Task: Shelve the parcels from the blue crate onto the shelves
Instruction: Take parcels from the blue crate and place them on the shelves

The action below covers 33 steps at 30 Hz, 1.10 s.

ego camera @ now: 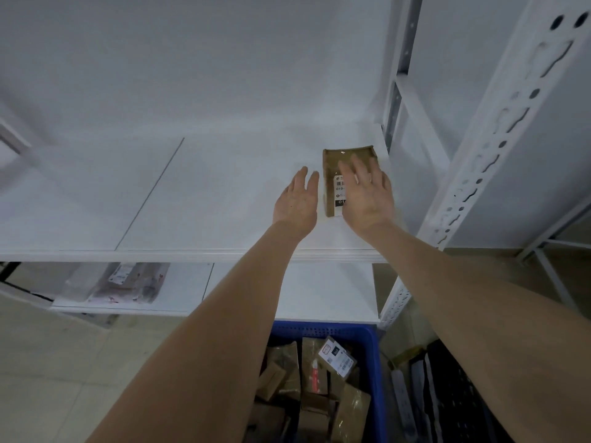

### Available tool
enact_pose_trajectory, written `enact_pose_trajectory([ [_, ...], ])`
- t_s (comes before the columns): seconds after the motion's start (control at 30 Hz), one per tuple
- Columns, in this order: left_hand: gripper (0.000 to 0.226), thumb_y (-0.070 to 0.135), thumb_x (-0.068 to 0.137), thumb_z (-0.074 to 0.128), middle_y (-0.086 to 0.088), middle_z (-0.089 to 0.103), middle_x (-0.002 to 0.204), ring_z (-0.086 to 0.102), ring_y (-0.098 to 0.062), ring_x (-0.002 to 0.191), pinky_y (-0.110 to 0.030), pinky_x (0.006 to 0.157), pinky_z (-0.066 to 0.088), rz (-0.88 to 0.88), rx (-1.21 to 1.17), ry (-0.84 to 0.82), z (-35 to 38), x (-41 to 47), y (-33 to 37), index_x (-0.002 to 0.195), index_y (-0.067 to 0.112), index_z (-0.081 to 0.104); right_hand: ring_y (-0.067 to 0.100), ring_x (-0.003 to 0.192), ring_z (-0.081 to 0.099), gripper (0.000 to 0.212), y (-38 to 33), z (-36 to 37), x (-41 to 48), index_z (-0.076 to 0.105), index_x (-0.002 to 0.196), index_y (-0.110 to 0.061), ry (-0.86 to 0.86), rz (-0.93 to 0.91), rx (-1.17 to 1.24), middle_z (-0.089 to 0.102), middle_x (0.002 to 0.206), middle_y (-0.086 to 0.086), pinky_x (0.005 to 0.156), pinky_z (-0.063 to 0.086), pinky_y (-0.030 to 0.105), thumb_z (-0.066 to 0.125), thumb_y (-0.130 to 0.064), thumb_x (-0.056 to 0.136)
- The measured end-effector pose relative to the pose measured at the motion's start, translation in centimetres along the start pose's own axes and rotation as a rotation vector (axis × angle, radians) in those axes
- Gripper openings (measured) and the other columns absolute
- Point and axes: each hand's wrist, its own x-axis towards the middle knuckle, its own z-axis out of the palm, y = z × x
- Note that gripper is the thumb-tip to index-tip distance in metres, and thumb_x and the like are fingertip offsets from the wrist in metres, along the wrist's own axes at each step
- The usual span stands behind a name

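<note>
One parcel (332, 167) near the shelf (192, 203) right edge, bare board leftward; your left hand (295, 203) and right hand (367, 199) spread, empty.

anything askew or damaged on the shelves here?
Nothing stands out. The brown parcel lies flat, roughly square to the upper shelf. The loose parcels in the blue crate lie jumbled, as unsorted stock would.

The right hand (367, 199) hides most of the label (339, 187) on the brown parcel (332, 161), and the blue crate (319, 330) below that parcel is cut off by the bottom edge.
</note>
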Motion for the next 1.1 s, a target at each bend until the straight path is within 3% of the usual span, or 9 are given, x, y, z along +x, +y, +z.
enact_pose_trajectory([
  [0.1,0.073,0.001,0.089,0.05,-0.006,0.006,0.158,0.03,-0.024,0.139,-0.031,0.105,0.035,-0.042,-0.01,0.02,0.1,-2.8,-1.0,0.15,0.015,0.014,0.03,0.143,0.019,0.071,-1.8,0.3,-2.2,0.028,0.148,-0.018,0.081,-0.073,0.037,0.024,0.155,0.005,0.113,0.022,0.043,0.061,-0.009,0.086],
  [0.27,0.07,0.002,0.09,0.05,-0.006,0.01,0.157,0.033,-0.023,0.136,-0.031,0.101,0.038,-0.132,0.006,-0.044,2.7,-8.7,-3.1,0.149,0.015,0.017,0.029,0.133,0.032,0.065,-4.3,3.5,-7.3,0.035,0.145,-0.016,-0.002,-0.157,0.11,0.033,0.147,0.01,0.104,0.032,0.037,0.059,-0.005,0.085],
  [0.6,0.068,0.002,0.089,0.052,-0.006,0.012,0.156,0.035,-0.025,0.134,-0.035,0.096,0.043,-0.298,-0.028,-0.314,12.2,-16.5,-8.4,0.148,0.016,0.02,0.026,0.137,0.025,0.069,-6.8,13.7,-15.3,0.026,0.149,-0.018,-0.346,-0.175,0.116,0.025,0.151,0.009,0.105,0.031,0.034,0.057,-0.009,0.087],
  [0.83,0.058,0.014,0.092,0.052,-0.008,0.023,0.148,0.042,-0.031,0.128,-0.043,0.095,0.045,-0.309,-0.109,-0.537,22.2,-19.5,-12.8,0.144,0.013,0.027,0.028,0.138,0.022,0.062,-8.1,24.5,-20.5,0.025,0.147,-0.016,-0.585,0.041,0.109,0.023,0.152,0.009,0.108,0.032,0.039,0.053,-0.019,0.092],
  [0.93,0.056,0.012,0.092,0.048,-0.007,0.022,0.15,0.038,-0.029,0.132,-0.043,0.098,0.042,-0.31,-0.132,-0.622,26.9,-20.2,-14.0,0.144,0.015,0.027,0.028,0.144,0.014,0.068,-8.2,29.7,-22.8,0.015,0.151,-0.017,-0.747,0.147,0.119,0.014,0.157,0.006,0.111,0.028,0.039,0.052,-0.024,0.095],
  [1.1,0.053,0.008,0.089,0.05,-0.008,0.032,0.144,0.043,-0.031,0.126,-0.05,0.098,0.044,-0.31,-0.179,-0.712,36.4,-20.7,-14.4,0.139,0.013,0.033,0.031,0.144,0.015,0.08,-5.8,38.7,-25.7,0.006,0.152,-0.018,-0.853,0.314,0.177,0.014,0.157,0.01,0.114,0.024,0.047,0.052,-0.043,0.091],
])
